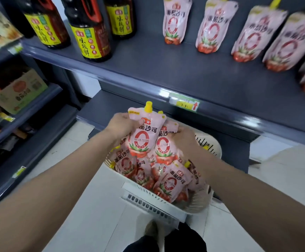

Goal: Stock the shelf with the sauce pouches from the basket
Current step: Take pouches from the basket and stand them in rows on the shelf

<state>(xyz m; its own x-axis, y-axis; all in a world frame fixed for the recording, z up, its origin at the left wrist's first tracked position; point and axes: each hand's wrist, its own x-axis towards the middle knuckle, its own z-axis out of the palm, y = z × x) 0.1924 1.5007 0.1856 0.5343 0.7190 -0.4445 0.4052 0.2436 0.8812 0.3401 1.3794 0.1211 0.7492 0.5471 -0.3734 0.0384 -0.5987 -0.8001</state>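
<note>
Both hands (122,124) (182,137) gripping pouches (142,131) over basket (159,200), below shelf (166,70).

both my bare forearms reach forward and down, converging. my left hand (123,124) is curled closed in a grip, knuckles up; my right hand (181,139) is curled likewise, just beside it.

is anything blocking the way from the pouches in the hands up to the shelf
Nothing visible does. The left hand and right hand hold pouches above the basket. The shelf in front of the standing pouches is bare, with only its front lip to rise over.
</note>
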